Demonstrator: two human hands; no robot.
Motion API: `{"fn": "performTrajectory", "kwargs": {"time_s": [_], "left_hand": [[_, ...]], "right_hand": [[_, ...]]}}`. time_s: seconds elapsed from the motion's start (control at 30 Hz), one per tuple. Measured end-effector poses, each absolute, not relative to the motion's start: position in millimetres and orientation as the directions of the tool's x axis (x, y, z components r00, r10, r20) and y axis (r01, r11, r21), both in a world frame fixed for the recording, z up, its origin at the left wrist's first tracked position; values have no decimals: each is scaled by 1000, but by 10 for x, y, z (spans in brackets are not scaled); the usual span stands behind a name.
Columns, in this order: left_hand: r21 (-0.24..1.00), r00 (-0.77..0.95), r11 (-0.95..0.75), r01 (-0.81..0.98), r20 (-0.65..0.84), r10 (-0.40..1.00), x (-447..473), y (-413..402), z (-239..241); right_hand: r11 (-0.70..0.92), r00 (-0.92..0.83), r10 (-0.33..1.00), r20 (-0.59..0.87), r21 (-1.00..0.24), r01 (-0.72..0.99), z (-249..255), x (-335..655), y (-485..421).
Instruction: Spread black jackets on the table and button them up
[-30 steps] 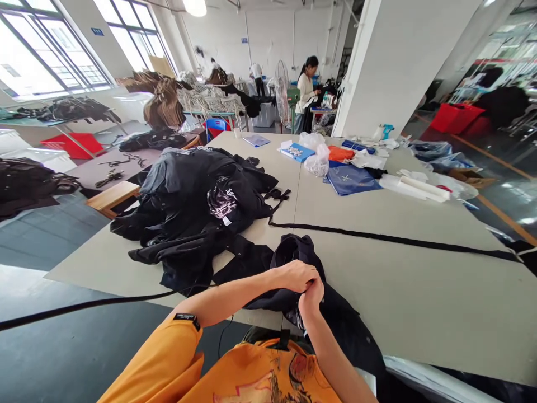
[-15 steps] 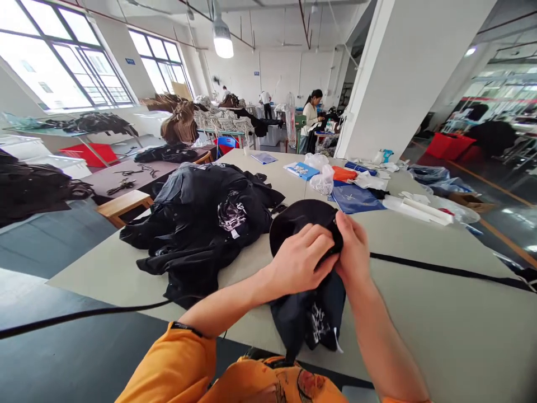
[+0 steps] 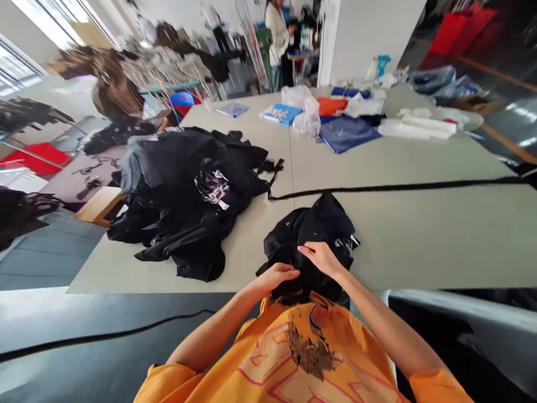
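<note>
A black cap [image 3: 308,226] of soft cloth, with small eyelets and pale lettering at its right side, lies in front of me at the table's near edge. My left hand [image 3: 280,275] pinches its near edge with thumb and fingers. Just above and to the right, my right hand [image 3: 321,257] grips the cloth near the middle, its fingers closed. The cloth between and below the hands is dark and its folds are hard to make out. Left of it lies a large heap of black cloth pieces [image 3: 180,173], some with white and pinkish print.
A long black strap [image 3: 377,187] runs across the table [image 3: 419,235]. Plastic bags [image 3: 308,117], a blue packet [image 3: 348,133] and white rolls [image 3: 423,127] lie at the back. A wooden stool [image 3: 98,206] stands left. A co-worker [image 3: 277,39] stands beyond.
My hands have come down and closer to my body with the cap, which now rests on the table, its round brim no longer turned up toward me. The view has tilted downward.
</note>
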State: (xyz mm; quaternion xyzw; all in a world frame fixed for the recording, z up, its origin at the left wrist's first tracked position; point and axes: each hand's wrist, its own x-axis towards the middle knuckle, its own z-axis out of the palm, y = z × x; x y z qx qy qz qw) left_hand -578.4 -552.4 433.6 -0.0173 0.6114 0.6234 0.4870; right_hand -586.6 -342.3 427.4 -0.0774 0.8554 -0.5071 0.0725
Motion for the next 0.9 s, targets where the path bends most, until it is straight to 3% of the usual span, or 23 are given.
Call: {"fn": "performTrajectory", "kwargs": {"time_s": [0.17,0.33,0.53,0.67,0.9], "left_hand": [[581,-483,-58,-812,-613,625,-5774,-5384,4567],[568,-511,-100,-817,-634,581,-5718,-5350,4623],[602,-585,-141,-786,-651,483,-5689,-5269,4490],[630,-636,-171,-758,-654,409,-5718,-5242,4460],[637,-646,-166,-753,-668,368,-5791,-5237,4382]], "right_hand": [[408,-940,-337,44,-894,-188,4587,-5753,-3367],[463,-908,-414,71,-842,-277,4514,-5553,-3274],[690,-847,-528,64,-548,-473,4364,-5482,-3276],[738,-799,-602,-1,-383,-556,4364,-5519,-3268],[798,-803,-593,-56,-177,-576,4416,-5519,-3334]]}}
